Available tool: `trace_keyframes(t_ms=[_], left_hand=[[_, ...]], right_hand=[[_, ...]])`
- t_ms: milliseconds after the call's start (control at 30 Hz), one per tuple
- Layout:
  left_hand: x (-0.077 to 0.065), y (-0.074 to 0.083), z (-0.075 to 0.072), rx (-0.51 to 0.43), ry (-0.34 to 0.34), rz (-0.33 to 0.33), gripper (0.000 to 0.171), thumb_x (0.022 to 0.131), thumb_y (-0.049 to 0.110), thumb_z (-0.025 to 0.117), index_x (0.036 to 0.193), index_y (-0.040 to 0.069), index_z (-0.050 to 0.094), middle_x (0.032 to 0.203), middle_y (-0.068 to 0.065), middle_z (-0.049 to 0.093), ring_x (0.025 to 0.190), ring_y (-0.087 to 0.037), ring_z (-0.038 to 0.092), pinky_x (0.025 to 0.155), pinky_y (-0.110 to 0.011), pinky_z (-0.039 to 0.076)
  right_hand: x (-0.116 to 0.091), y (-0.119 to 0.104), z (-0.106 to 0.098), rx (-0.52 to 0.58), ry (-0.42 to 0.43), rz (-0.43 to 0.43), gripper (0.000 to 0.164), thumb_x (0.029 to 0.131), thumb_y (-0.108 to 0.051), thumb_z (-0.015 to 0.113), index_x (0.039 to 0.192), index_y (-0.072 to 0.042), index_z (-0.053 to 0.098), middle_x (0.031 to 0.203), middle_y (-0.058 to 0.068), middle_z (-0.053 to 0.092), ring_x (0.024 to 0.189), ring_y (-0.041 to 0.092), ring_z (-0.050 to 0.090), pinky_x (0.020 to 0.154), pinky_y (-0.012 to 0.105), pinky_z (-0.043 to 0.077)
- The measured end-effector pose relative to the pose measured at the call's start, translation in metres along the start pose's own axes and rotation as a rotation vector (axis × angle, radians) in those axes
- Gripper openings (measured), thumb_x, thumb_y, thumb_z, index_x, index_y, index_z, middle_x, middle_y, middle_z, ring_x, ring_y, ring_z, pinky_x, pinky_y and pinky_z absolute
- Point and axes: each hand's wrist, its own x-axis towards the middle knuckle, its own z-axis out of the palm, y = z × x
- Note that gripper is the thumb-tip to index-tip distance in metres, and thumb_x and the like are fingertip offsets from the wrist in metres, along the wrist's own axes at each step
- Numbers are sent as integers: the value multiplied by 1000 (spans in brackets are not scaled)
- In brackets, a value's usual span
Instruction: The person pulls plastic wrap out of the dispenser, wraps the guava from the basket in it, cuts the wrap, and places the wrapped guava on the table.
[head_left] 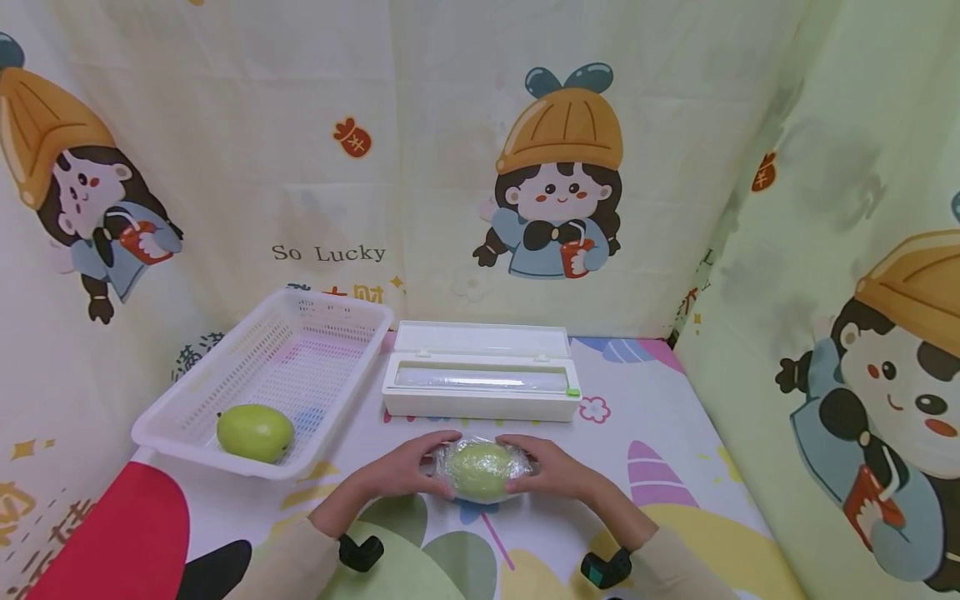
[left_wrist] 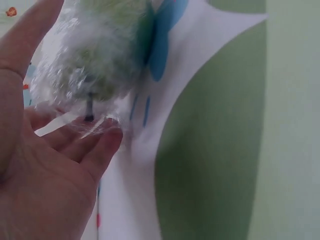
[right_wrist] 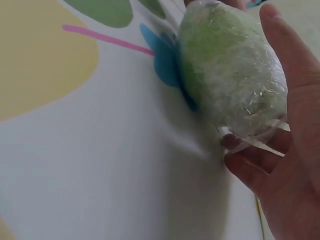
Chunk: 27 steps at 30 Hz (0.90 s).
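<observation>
A green mango wrapped in clear cling film (head_left: 482, 472) is at the front middle of the table, between both hands. My left hand (head_left: 408, 468) holds its left end, with the thumb on the near side and the fingers on the far side. At the opposite end my right hand (head_left: 553, 468) grips it in the same manner. Crinkled film bunches at the mango's end near the left fingers (left_wrist: 102, 150). In the right wrist view, the wrapped mango (right_wrist: 230, 70) shows glossy folds of film, and loose film touches the right fingers (right_wrist: 250, 172).
Behind the hands stands a white cling film box (head_left: 480, 408), lid raised, a roll inside and a green slider at its right end. To the left, a white plastic basket (head_left: 330, 442) contains an unwrapped green mango (head_left: 255, 432). Printed cloth walls (head_left: 435, 167) enclose the table.
</observation>
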Motion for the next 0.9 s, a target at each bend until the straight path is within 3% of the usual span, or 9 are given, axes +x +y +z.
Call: trace_keyframes(t_ms=[300,433,667,800,900], left_hand=[[6,3,10,25,29,-3,83,76,38,81,146,18,40,140,-2,51,127,-22,46,109,-44,35],[6,4,11,23,41,8,81,79,38,78,147,16,39,142,-5,49,127,-23,46,108,-42,37],[8,2,6,-137,81,10,62,98,29,55,149,3,30,151,-19,37,135,-38,42,109,-48,39],[10,2,4,-141,82,13,55,103,33,45,149,5,32,143,-21,45,126,-32,50,104,-40,44],[11,3,3,-115,80,35,55,105,39,36,149,7,32,141,-19,48,124,-27,48,105,-36,40]], right_hand=[[6,-5,11,82,41,3,68,77,-39,79,137,-21,53,131,-2,61,115,15,57,99,32,47],[4,-7,11,61,93,-5,65,75,-40,80,133,-22,57,126,-4,64,109,10,58,95,29,49],[5,-18,-2,25,186,-110,73,71,-40,85,135,-23,55,130,-3,63,110,13,59,95,30,50],[6,-30,-8,-19,204,-190,77,69,-39,86,136,-21,53,134,-1,60,119,19,58,101,36,49],[7,-36,-7,-40,220,-235,80,67,-32,88,137,-20,52,136,0,59,123,22,57,103,39,48]])
